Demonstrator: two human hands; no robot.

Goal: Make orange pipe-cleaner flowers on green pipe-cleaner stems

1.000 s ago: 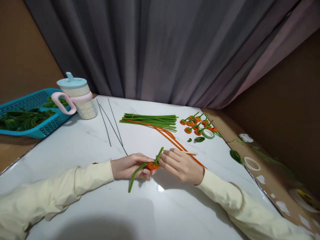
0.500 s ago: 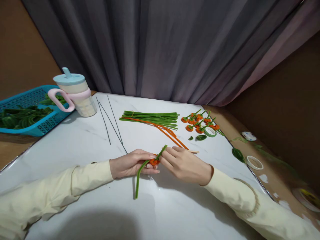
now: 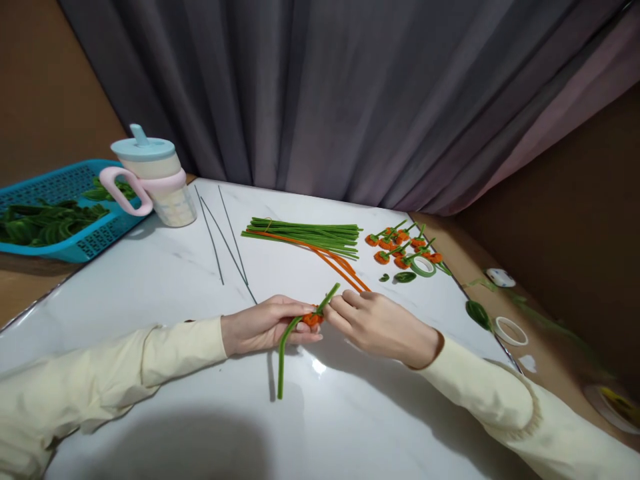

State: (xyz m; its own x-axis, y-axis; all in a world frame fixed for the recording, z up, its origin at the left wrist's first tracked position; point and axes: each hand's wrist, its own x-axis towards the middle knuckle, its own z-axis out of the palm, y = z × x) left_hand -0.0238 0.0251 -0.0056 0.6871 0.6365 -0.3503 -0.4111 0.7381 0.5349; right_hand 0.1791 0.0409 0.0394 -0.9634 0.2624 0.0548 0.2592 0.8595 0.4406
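Note:
Between thumb and fingers of my left hand (image 3: 273, 323) is a small orange pipe-cleaner pumpkin (image 3: 313, 319). A green pipe cleaner (image 3: 281, 363) crosses its top; one long end bends down over the left fingers, and a short green piece sticks up toward the right. My right hand (image 3: 383, 327) is closed in a pinch at the pumpkin's right side, against the green pipe cleaner; its fingertips are partly hidden. Beyond the hands lie a bundle of green pipe cleaners (image 3: 310, 233) and several orange pipe cleaners (image 3: 340, 263).
Several finished orange pumpkins (image 3: 383, 257) with green stems lie at the back right, beside green tape (image 3: 423, 267) and a leaf (image 3: 405, 277). Thin wires (image 3: 233, 240) lie left of the bundle. A lidded cup (image 3: 150, 180) and a blue basket (image 3: 85, 247) of green pieces stand at left.
The view has shifted slightly. Both hands keep their hold at the pumpkin, and my right hand has drawn a little to the right.

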